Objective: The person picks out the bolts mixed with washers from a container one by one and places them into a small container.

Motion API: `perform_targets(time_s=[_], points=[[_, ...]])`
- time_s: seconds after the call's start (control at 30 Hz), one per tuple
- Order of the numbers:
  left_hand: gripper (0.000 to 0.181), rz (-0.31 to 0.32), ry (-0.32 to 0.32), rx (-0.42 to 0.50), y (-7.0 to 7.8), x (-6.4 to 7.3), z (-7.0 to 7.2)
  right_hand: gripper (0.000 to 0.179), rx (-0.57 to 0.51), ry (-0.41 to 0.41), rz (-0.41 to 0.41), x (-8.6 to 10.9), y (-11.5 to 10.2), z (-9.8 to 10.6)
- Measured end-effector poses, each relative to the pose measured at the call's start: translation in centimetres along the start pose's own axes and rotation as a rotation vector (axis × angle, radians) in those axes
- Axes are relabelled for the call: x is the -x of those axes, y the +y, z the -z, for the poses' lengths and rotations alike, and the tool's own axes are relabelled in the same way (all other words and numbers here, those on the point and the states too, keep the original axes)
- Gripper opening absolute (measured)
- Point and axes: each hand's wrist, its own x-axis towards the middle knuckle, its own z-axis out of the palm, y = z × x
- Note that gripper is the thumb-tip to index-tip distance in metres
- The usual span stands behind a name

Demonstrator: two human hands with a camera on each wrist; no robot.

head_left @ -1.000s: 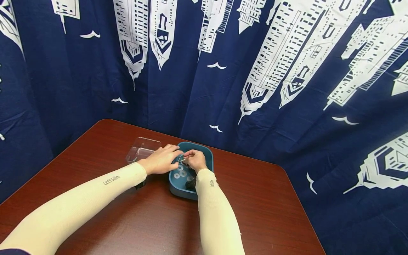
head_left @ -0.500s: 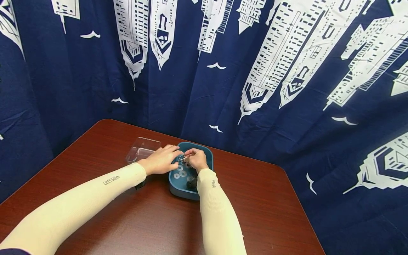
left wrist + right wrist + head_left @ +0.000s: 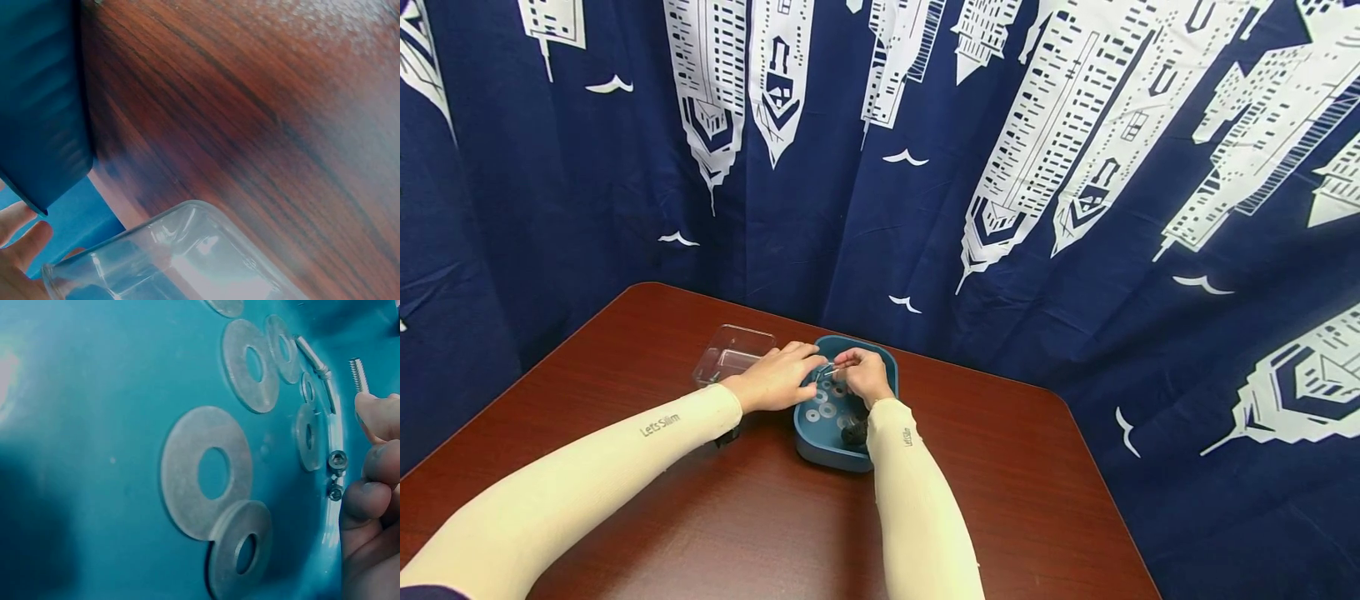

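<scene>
My right hand (image 3: 867, 377) is inside the blue bin (image 3: 831, 457), thumb and fingers pinching a screw (image 3: 359, 376) whose threaded end sticks out past the fingertips. Flat washers (image 3: 181, 472) lie on the bin floor below, several of them, two overlapping. Beyond them lie loose bolts (image 3: 312, 355) and socket-head screws (image 3: 337, 462). At the bin's left side my left hand (image 3: 775, 377) reaches over the rim with fingers extended and spread. Its fingertips show right at the rim in the left wrist view.
Left of the bin, partly behind my left hand, stands a clear plastic container (image 3: 215, 253). A dark object (image 3: 853, 433) lies in the bin's near right part, beside my right wrist. The brown table (image 3: 760, 508) ends at a patterned blue curtain (image 3: 820, 250).
My right hand and forearm have shifted slightly to the right, with more of the washers coming into sight. The left hand stays at the bin's rim.
</scene>
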Motion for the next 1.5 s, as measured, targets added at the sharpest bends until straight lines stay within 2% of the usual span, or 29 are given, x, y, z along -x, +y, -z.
perform_targets(time_s=[0.5, 0.77, 1.0, 1.3, 1.5], points=[[0.054, 0.012, -0.021, 0.005, -0.2, -0.1, 0.0, 0.018, -0.049, -0.027, 0.057, 0.3, -1.0, 1.0], [0.053, -0.005, -0.005, -0.027, -0.4, -0.3, 0.1, 0.019, -0.102, -0.041, 0.110, 0.2, -1.4, 1.5], [0.054, -0.007, -0.017, -0.024, -0.3, -0.4, 0.2, 0.017, -0.089, -0.022, 0.124, 0.5, -1.7, 1.9], [0.055, -0.030, 0.000, -0.018, -0.6, -0.5, 0.0, 0.017, -0.110, -0.024, 0.127, 0.4, -2.0, 2.5], [0.056, -0.031, 0.000, -0.027, -0.4, -0.6, 0.5, 0.019, -0.111, -0.020, 0.146, 0.4, -2.3, 3.0]])
